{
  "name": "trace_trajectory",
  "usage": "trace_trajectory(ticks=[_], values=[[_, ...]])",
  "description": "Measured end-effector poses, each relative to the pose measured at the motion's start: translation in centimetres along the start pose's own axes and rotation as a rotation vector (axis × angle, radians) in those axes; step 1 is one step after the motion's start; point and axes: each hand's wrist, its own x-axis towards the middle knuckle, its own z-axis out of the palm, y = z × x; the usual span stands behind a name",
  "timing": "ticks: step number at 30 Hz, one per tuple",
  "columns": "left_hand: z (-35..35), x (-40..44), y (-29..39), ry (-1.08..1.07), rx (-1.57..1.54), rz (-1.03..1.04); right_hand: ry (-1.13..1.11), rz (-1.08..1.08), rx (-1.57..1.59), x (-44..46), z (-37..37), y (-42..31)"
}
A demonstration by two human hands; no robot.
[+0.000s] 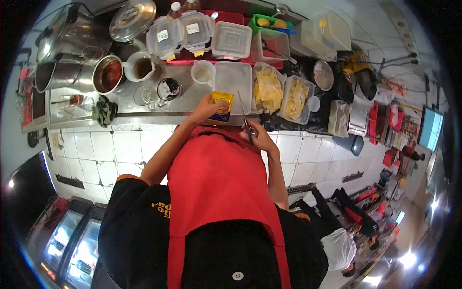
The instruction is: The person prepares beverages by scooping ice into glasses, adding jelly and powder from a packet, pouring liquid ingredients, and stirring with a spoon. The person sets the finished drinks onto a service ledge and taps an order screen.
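Red apron (216, 168) fills the foreground; beyond, the left hand (206, 110) clamps a sachet (225, 111), seemingly light, soft, perhaps slippery, best gripped by its side, at the surface's (190, 102) front edge; the right hand (260, 137), apart, grips scissors (248, 127)

The only lettering I can partly read is on my black shirt (132, 231), well back from my left hand (204, 111), beside my red apron (216, 178): yellow letters (161, 210), upside down here, perhaps "die" and "par". The packet (226, 115) under those fingers bears print too small to make out. Beyond them and to their left, two clear lids (156, 45) carry white labels (192, 28) whose dark writing I can't decipher.
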Motion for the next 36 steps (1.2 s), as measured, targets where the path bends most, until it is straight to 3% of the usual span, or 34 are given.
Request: trace_trajectory(ticks=[1,3,5,7,18,24,26,30,32,34,35,36], values=[[0.2,-0.3,0.9,-0.064,-0.041,-0.017,0.016,0.002,0.004,0.2,-0.5,0.4],[0.8,-0.8,2.5,-0.073,-0.020,-0.066,-0.046,0.171,-0.393,0.8,-1.3,-0.4],[1.3,-0.9,2.4,-0.070,-0.004,-0.119,-0.016,0.137,-0.304,0.9,-1.3,-0.3],[1.3,-0.2,1.4,-0.113,-0.033,-0.090,-0.053,0.280,-0.190,1.5,-1.3,0.9],[1.5,1.8,0.2,-0.143,-0.018,-0.120,-0.029,0.245,-0.371,2.3,-2.3,0.4],[1.6,2.6,-0.3,-0.146,0.049,-0.121,-0.012,0.228,-0.214,3.4,-1.9,3.3],[2.1,2.1,1.5,-0.135,0.018,-0.136,0.033,0.143,-0.297,4.0,-2.3,4.2],[2.7,0.9,3.0,-0.065,0.209,-0.152,-0.041,0.214,-0.322,5.2,-2.7,3.4],[1.7,0.4,3.2,0.004,0.285,-0.175,0.030,0.181,-0.620,6.1,-2.1,2.2],[-1.1,-0.7,2.9,-0.318,-0.038,-0.051,0.063,0.152,-0.747,6.6,-1.9,0.5],[-2.4,-1.3,3.0,-0.290,-0.038,-0.052,0.112,0.127,-0.871,6.9,-1.7,0.0],[-3.8,-2.1,3.3,-0.255,0.027,0.055,0.139,0.090,-0.787,7.4,-1.8,0.5]])
